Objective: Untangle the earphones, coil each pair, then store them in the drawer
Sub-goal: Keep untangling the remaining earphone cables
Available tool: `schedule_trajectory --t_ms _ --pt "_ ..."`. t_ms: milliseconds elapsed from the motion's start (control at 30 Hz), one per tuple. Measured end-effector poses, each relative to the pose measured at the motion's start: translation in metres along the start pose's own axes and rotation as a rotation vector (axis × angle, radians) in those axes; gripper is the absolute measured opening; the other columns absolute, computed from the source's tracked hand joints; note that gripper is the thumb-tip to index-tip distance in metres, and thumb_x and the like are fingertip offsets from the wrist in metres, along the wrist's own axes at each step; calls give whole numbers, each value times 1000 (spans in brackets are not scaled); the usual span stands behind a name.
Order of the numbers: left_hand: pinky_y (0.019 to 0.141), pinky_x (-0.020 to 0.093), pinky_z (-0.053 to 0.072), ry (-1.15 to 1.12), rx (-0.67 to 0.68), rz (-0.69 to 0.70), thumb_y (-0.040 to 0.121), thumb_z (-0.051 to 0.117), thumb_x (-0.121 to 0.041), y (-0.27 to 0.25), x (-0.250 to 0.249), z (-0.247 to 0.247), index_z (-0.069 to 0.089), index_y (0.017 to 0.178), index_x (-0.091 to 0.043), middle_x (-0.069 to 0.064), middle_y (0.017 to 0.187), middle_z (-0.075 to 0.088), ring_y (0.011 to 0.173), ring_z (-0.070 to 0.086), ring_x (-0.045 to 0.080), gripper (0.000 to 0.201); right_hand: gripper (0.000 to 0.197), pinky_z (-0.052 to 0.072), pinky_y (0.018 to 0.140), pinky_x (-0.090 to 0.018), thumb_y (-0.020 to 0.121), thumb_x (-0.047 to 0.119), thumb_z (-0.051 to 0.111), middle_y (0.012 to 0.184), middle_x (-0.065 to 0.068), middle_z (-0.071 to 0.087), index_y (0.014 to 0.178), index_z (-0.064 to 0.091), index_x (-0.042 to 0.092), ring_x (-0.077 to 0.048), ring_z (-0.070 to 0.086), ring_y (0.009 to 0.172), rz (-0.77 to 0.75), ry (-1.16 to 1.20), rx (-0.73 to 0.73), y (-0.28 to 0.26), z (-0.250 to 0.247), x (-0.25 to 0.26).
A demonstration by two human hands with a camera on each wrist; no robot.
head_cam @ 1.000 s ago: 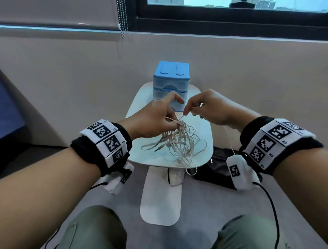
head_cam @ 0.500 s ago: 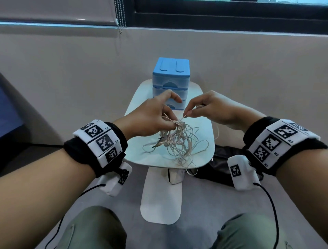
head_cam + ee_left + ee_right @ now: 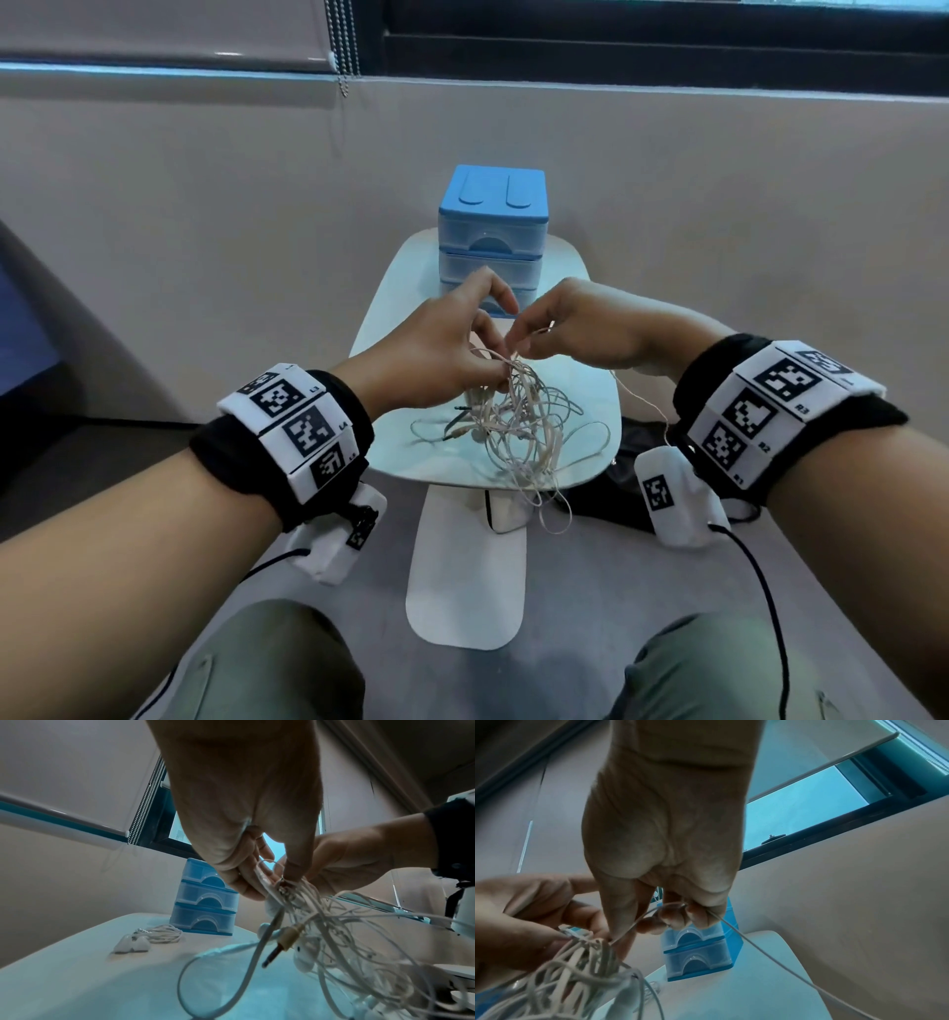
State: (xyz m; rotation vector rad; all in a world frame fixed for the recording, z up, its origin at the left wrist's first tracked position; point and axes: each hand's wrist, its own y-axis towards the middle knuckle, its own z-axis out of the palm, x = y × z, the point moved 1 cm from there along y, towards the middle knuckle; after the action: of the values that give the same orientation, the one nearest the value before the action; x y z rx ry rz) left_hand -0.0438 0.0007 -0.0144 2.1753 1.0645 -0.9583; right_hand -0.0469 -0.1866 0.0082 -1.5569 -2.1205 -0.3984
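Observation:
A tangle of pale earphone cords [image 3: 518, 421] hangs over the small white table [image 3: 400, 452], partly lifted. My left hand [image 3: 441, 354] pinches the top of the bundle [image 3: 280, 888] between thumb and fingers. My right hand [image 3: 580, 329] meets it there, fingers curled round one thin cord [image 3: 734, 929] that trails off to the right. A jack plug [image 3: 275, 953] dangles from the tangle. One coiled pair of earphones [image 3: 151, 937] lies on the table by the blue three-drawer box [image 3: 492, 226], whose drawers are closed.
The drawer box stands at the table's far end against a beige wall. Some cord loops [image 3: 544, 509] hang over the table's near edge. A black bag [image 3: 611, 478] lies on the floor to the right. My knees [image 3: 277, 663] are below.
Both hands have stayed together at the top of the tangle, shifting slightly. The right hand's cord now trails out to the right; the bundle hangs a little more gathered.

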Motion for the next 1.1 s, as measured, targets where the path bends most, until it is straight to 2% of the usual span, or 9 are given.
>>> schedule_trajectory --t_ms 133,233,300,400,567,667,733,900,1100 --pt "61 20 52 -21 -18 -37 85 76 0 0 5 2 50 117 -22 5 89 73 61 69 9 46 16 44 67 -11 92 2 70 91 -5 70 102 76 12 -6 58 75 -1 153 -111 1 1 -8" --pt "68 30 58 -5 -33 -45 84 77 -3 0 8 6 50 114 -26 1 87 75 67 72 17 46 18 47 67 -9 88 -6 70 92 -11 76 102 72 6 -4 64 73 -16 225 -154 1 4 -13" --pt "73 36 58 2 -43 -47 83 77 -5 0 8 7 50 110 -27 0 86 75 70 73 20 44 20 48 68 -13 87 -9 69 89 -12 77 102 69 4 -2 64 67 -16 259 -129 1 8 -14" --pt "71 34 57 12 -61 -44 83 78 -7 1 9 8 49 107 -25 -1 85 74 62 68 12 41 25 54 72 -22 85 -13 68 85 -14 76 101 64 6 -7 65 67 -26 297 -56 3 12 -13" --pt "69 29 55 23 -65 -74 84 77 -7 2 13 9 50 109 -24 -3 86 74 63 67 8 40 22 58 90 -38 87 0 75 95 -8 77 105 68 12 -22 73 89 10 238 -124 7 14 -14" --pt "66 27 53 23 -61 -101 84 75 -5 2 16 11 50 109 -22 -1 85 74 63 66 8 39 16 52 74 -22 87 6 75 95 1 73 97 72 18 -14 64 81 15 236 -283 -1 10 -11" --pt "64 27 53 4 -62 -118 84 74 -3 1 18 12 51 109 -20 2 85 75 64 67 10 38 13 46 64 -12 86 7 74 89 5 71 89 74 19 -7 54 72 -29 249 -301 -11 11 -8" --pt "66 30 54 -75 -62 -168 81 77 -6 4 22 15 52 109 -20 1 78 72 66 66 12 40 3 38 63 -8 83 19 81 78 8 65 82 81 22 4 52 68 -90 94 -93 -23 31 -2" --pt "75 43 58 -128 -70 -212 83 71 -2 6 24 15 53 109 -20 8 82 73 71 67 18 36 6 39 57 -18 85 24 79 74 4 63 86 82 20 -9 53 69 27 -55 -188 -19 47 -7"
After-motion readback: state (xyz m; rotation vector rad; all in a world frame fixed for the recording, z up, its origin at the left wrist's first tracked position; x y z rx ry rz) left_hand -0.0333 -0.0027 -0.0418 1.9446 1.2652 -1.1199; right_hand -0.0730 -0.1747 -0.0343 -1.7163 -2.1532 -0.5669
